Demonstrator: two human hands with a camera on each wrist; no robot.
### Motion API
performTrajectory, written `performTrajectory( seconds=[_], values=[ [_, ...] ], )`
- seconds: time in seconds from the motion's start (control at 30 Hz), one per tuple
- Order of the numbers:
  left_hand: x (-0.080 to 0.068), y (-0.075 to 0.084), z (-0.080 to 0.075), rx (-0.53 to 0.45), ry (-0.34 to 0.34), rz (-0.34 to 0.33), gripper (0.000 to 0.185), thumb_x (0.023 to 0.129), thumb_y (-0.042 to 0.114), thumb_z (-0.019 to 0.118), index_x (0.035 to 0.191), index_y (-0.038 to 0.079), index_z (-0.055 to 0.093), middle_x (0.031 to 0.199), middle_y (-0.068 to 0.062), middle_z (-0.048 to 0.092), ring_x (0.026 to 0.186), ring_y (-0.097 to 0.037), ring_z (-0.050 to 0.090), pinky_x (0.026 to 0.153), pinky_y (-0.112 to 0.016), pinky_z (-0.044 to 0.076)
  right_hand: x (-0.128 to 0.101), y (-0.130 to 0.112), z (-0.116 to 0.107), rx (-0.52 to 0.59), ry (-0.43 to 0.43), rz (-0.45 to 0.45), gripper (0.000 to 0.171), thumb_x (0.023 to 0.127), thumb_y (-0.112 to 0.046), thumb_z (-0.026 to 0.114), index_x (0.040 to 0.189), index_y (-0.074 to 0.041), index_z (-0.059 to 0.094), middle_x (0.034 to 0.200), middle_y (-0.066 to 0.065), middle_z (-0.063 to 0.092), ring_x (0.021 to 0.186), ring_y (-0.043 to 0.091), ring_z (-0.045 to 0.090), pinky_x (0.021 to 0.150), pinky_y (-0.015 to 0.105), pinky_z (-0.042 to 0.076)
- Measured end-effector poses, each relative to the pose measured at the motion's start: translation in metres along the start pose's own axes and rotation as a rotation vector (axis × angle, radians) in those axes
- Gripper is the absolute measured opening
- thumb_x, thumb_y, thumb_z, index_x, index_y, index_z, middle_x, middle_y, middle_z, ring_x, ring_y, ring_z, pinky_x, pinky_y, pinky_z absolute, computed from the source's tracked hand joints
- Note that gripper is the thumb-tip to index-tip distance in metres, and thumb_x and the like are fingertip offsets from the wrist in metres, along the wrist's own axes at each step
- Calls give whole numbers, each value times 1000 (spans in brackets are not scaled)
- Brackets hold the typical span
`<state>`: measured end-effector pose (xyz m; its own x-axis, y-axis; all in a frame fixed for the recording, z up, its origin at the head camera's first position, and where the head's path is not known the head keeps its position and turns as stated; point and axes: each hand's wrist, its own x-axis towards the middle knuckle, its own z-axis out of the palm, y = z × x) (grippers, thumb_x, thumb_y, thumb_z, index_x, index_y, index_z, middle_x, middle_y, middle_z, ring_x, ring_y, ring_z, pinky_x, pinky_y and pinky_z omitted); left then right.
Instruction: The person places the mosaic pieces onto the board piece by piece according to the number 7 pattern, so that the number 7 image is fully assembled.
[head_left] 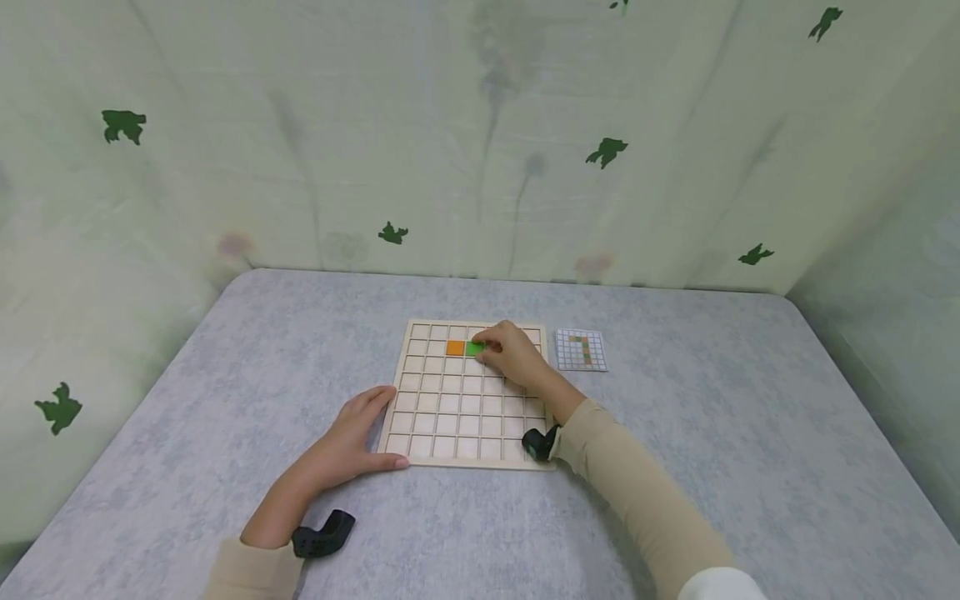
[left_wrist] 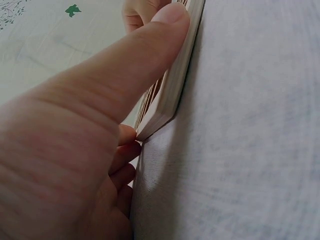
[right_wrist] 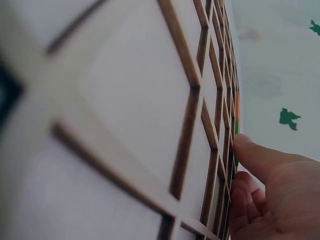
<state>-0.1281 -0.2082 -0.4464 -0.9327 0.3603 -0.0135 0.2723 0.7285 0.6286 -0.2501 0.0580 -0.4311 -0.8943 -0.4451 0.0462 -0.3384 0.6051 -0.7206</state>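
Note:
A pale wooden grid board (head_left: 447,423) lies on the table, its cells outlined by raised strips. An orange square tile (head_left: 455,348) sits in its second row from the back, with a green square tile (head_left: 474,349) just right of it. The thumb and index finger of my right hand (head_left: 513,354) pinch the green tile, partly covering it. In the right wrist view, the thumb (right_wrist: 245,142) overlaps the green strip at the board's far end. My left hand (head_left: 348,437) rests at the board's near left corner, thumb along the front edge, fingertips against the left side.
Right of the board lies a small pattern card (head_left: 581,350) printed with a grid and coloured squares. Black wrist cameras, one by the left wrist (head_left: 324,534) and one over the board's right side (head_left: 538,444), are in view. A pale curtain (head_left: 450,167) with green bird shapes stands behind the table.

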Motion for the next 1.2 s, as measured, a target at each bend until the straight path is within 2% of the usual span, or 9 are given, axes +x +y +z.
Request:
performTrajectory(
  seconds=[0.17, 0.37, 0.5, 0.67, 0.8, 0.97, 1.1, 1.2],
  values=[
    [0, 2, 0, -5, -2, 0, 106, 63, 58, 71, 141, 3, 25, 142, -17, 21, 130, -36, 14, 99, -55, 21, -3, -2, -5, 63, 3, 19, 39, 86, -17, 62, 123, -10, 56, 104, 6, 51, 89, 16, 48, 76, 30, 42],
    [2, 3, 0, -2, -7, 6, 106, 64, 57, 71, 141, 2, 24, 142, -17, 22, 130, -35, 14, 99, -54, 21, -12, -7, -27, 176, 90, -53, 46, 87, -17, 61, 129, -5, 47, 118, 15, 49, 103, 24, 49, 86, 31, 42],
    [1, 4, -1, -2, -5, 5, 106, 64, 55, 73, 141, 1, 24, 142, -18, 22, 130, -36, 14, 99, -54, 20, -26, -7, -46, 185, 150, -83, 48, 85, -21, 62, 130, -9, 47, 122, 14, 48, 107, 24, 47, 88, 30, 40],
    [0, 4, -3, 0, -3, 3, 105, 64, 54, 74, 141, 1, 24, 142, -18, 22, 130, -36, 14, 99, -55, 20, -49, 5, -62, 163, 186, -110, 50, 83, -18, 64, 129, -7, 47, 122, 12, 49, 106, 23, 47, 89, 33, 40],
    [0, 3, -2, 0, -3, -1, 106, 64, 55, 73, 141, 2, 24, 142, -18, 22, 130, -36, 14, 99, -55, 21, -70, 20, -67, 121, 173, -71, 50, 82, -15, 66, 128, -6, 48, 120, 10, 51, 105, 24, 48, 89, 35, 41],
    [-1, 2, -2, -1, -4, -3, 106, 63, 57, 72, 141, 2, 24, 142, -18, 22, 130, -36, 14, 98, -55, 21, -91, 36, -65, 89, 94, -15, 50, 81, -14, 67, 127, -5, 49, 118, 10, 53, 104, 26, 50, 87, 39, 42],
    [-1, 2, -1, -2, 4, 0, 106, 63, 57, 72, 141, 2, 25, 142, -17, 22, 129, -36, 15, 99, -55, 21, -102, 47, -62, 61, 33, 16, 49, 81, -18, 67, 126, -5, 51, 116, 9, 55, 103, 25, 51, 87, 39, 42],
    [-1, 1, 0, -5, 10, -1, 107, 62, 57, 72, 141, 2, 25, 142, -17, 23, 129, -35, 16, 99, -54, 21, -107, 54, -60, 26, 7, 5, 43, 81, -18, 67, 120, -5, 55, 114, 8, 55, 101, 23, 51, 87, 39, 42]
  ],
)
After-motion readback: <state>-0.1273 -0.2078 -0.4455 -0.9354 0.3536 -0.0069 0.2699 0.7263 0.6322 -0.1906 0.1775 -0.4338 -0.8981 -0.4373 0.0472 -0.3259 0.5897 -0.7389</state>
